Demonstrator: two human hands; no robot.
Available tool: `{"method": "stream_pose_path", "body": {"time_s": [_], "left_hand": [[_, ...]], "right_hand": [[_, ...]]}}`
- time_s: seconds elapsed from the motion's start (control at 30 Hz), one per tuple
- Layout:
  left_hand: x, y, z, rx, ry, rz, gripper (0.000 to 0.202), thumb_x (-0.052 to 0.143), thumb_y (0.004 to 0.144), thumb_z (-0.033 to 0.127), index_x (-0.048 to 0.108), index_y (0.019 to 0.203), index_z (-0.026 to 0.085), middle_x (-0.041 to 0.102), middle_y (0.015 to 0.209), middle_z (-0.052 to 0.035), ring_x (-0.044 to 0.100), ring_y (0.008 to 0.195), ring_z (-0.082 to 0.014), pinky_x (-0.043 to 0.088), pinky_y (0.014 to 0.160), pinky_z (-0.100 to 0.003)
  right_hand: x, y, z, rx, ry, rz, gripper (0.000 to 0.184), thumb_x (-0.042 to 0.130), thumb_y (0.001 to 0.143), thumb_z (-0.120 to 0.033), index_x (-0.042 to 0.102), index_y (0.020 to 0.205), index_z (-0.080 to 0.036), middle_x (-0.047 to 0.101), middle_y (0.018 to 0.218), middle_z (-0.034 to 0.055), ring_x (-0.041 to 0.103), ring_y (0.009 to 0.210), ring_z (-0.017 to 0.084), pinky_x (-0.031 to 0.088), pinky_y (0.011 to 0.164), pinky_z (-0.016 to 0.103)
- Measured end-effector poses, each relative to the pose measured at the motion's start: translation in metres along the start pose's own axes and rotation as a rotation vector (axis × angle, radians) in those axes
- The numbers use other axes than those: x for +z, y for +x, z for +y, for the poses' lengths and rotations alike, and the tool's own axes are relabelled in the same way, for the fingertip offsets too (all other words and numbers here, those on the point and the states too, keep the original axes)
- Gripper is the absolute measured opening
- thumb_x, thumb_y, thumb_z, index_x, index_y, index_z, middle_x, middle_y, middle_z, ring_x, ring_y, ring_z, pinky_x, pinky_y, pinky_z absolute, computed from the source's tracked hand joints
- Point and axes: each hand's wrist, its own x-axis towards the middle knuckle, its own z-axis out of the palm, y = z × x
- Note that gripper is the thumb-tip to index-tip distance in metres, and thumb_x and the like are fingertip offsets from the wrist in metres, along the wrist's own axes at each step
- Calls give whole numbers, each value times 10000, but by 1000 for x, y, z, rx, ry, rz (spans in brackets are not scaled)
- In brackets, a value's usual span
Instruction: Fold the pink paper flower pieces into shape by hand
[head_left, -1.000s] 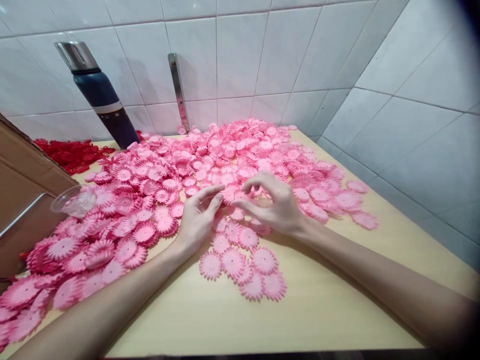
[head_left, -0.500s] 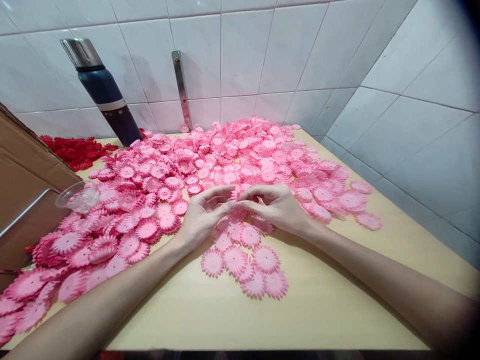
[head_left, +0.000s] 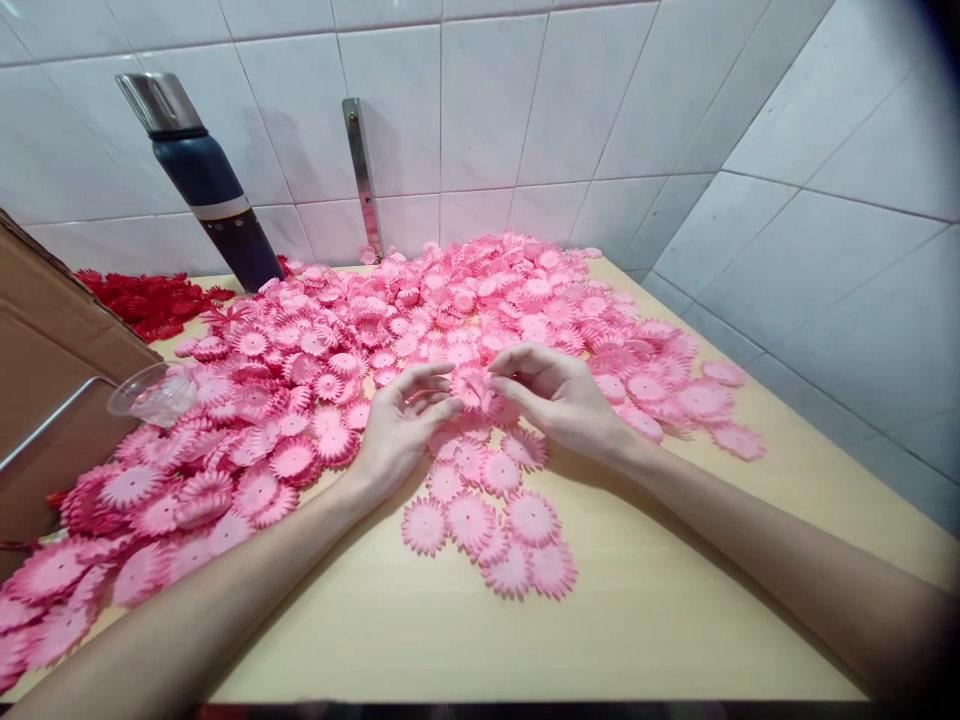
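Between my two hands a pink flower disc with a jagged rim is held up above the table, its face turned toward me and slightly blurred. My left hand pinches its left edge between thumb and fingers. On the other side, the thumb and index finger of my right hand close on its right edge. Below them lies a small group of loose pink flower discs, some overlapping, with a tiny hole at the centre of several. A large heap of the same discs spreads behind and left of my hands.
A dark blue bottle with a steel cap stands at the back left, beside red flower pieces. A clear plastic cup lies near a cardboard box on the left. Tiled walls bound the table.
My hands have moved slightly apart, the right one a little up and to the right. The disc between them, mostly hidden before, now shows its face.
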Motion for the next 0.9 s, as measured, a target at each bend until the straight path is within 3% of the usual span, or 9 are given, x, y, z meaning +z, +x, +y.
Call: {"method": "stream_pose_path", "body": {"time_s": [0.1,0.27,0.37,0.47,0.63,0.73,0.9], "left_hand": [[0,0,2,16,-6,55,232,747,720,164,656,932,190,646,892,0,622,862,-123,520,813,-263],[0,-1,5,1,62,-14,95,698,760,156,732,846,176,703,907,-30,644,863,-134,523,812,-259],[0,-2,5,35,95,-46,129,705,767,179,751,885,201,709,951,-28,649,896,-137,517,845,-262],[2,-3,7,58,105,-69,121,729,755,208,749,873,194,696,940,-30,653,867,-137,524,817,-262],[5,-4,8,28,84,-39,104,744,734,202,687,804,152,669,825,-23,633,778,-130,521,753,-262],[4,-4,5,37,86,15,145,735,735,184,627,828,155,621,860,-6,598,749,-104,507,727,-246],[4,-2,1,22,61,32,263,744,720,181,537,882,188,561,872,28,566,699,-75,486,690,-227]], "right_hand": [[-2,2,2,-38,-37,59,53,605,856,-204,634,900,-213,638,823,19,601,728,141,498,631,285],[-3,-1,-3,-131,-226,-105,264,466,913,-149,712,947,-238,659,923,48,619,863,177,496,753,352],[-1,-3,-7,-124,-259,-140,229,475,926,-184,700,950,-217,658,942,57,620,877,178,493,789,365],[4,-5,-6,-136,-258,-61,71,627,858,-255,650,874,-191,653,826,34,607,750,161,493,682,324],[12,-8,0,-168,-241,69,175,676,821,-250,615,975,-195,664,831,31,635,741,165,503,644,311],[10,-7,2,-126,-287,122,243,675,819,-248,627,1050,-190,695,828,40,662,756,182,509,661,325],[3,-2,5,-108,-267,174,187,661,814,-220,641,997,-185,674,787,28,642,714,170,499,655,322]]}}
